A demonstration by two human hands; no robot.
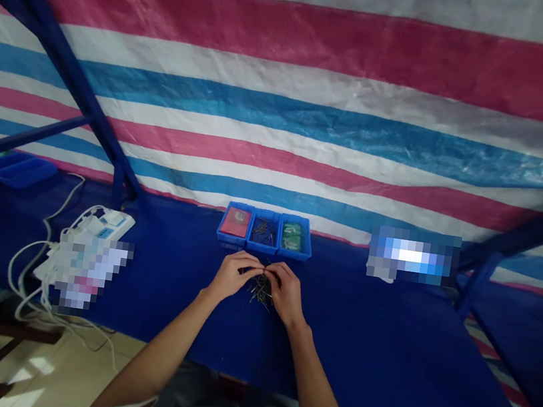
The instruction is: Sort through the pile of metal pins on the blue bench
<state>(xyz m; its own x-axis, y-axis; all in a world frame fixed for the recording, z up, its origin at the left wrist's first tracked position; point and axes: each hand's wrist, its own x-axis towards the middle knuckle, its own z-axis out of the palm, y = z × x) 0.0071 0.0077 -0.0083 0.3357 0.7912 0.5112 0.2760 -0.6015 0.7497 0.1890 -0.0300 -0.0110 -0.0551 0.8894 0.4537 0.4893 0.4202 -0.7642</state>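
Observation:
My left hand and my right hand meet fingertip to fingertip over the blue table. Both are closed in a pinch; whatever is between the fingers is too small to make out. Just below the fingertips lies a loose pile of thin, dark, screw-like metal pieces. Directly behind my hands stand three joined blue bins. The left bin has a red item in it, the middle bin dark thin pieces like those in the pile, and the right bin green-and-clear small packets.
A white power strip with tangled white cables lies on the left of the blue tabletop, beside a blurred-out item. Another blurred item is at the back right. Blue metal struts rise at both sides before a striped tarp. A blue tray sits far left.

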